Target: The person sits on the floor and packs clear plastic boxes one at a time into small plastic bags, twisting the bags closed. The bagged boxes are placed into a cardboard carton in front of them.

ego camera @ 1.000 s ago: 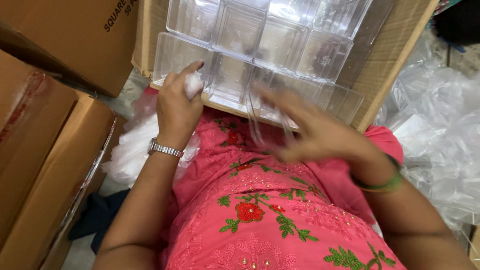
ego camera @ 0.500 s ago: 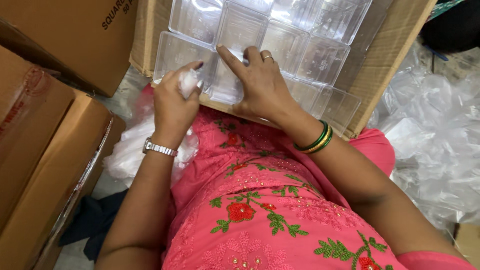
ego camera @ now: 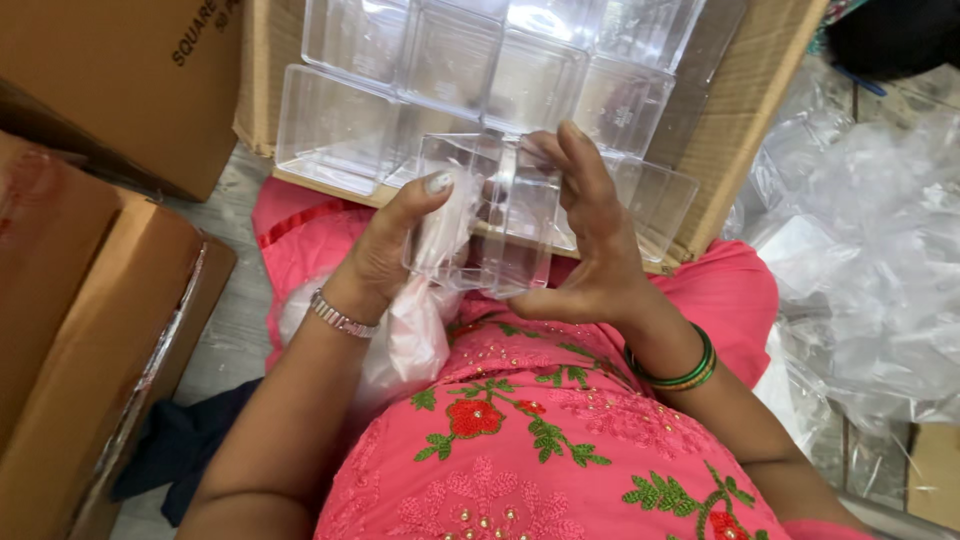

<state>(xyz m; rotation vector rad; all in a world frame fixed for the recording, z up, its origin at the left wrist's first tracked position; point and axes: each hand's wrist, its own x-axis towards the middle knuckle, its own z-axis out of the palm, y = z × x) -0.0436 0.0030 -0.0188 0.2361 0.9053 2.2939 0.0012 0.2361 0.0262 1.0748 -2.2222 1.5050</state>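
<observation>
I hold a clear square plastic box (ego camera: pixel 490 215) above my lap, between both hands. My right hand (ego camera: pixel 590 240) grips its right side, fingers on top and thumb underneath. My left hand (ego camera: pixel 395 245) is against its left side and has a white cloth (ego camera: pixel 440 215) bunched in the fingers, pressed to the box. Beyond my hands lies an open cardboard carton (ego camera: pixel 755 120) filled with several more clear plastic boxes (ego camera: pixel 400 80) in rows. A silver watch sits on my left wrist, green bangles on my right.
Brown cardboard boxes (ego camera: pixel 90 290) stand stacked at the left. Crumpled clear plastic bags (ego camera: pixel 870 260) pile up at the right. A white plastic bag (ego camera: pixel 410 340) lies in my lap over the pink embroidered dress. A dark cloth (ego camera: pixel 180 450) lies on the floor at lower left.
My right hand reached into the carton, took one clear box and drew it back toward me. My left hand with the cloth has come against that box.
</observation>
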